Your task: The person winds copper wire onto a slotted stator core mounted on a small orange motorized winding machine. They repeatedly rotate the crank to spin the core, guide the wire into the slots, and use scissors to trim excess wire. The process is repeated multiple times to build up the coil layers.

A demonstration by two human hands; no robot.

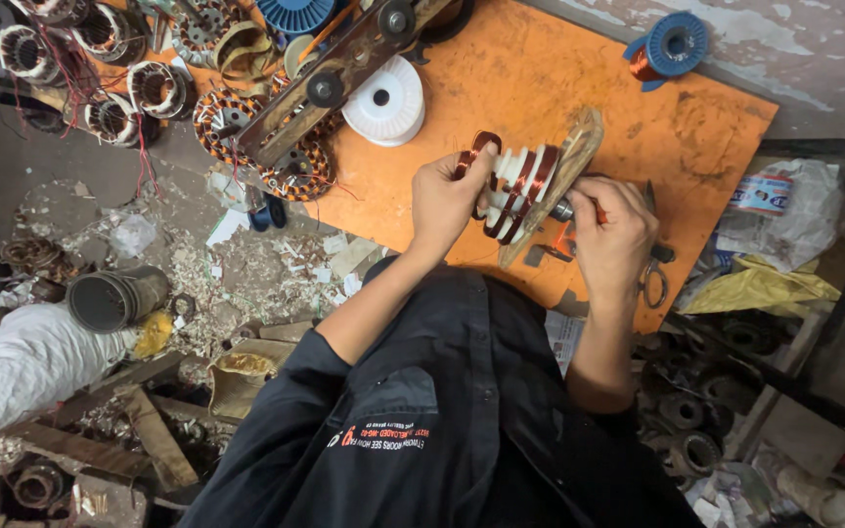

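A white stepped winding former point(525, 181) wound with copper wire coils sits against a wooden disc point(567, 166) over the orange board point(579, 78). My left hand point(447, 196) grips the copper coils at the former's left end, fingers pinched around a loop. My right hand point(613, 230) is closed around a handle or shaft on the right side of the disc, near a red part. Scissors point(653, 279) lie just right of that hand.
A white empty spool point(383, 103), a blue spool of copper wire point(672, 47), wound stators point(222, 122) and a metal bar point(344, 68) lie on the board. Scrap, paper bits and a grey pipe point(114, 298) cover the floor at left; bags at right.
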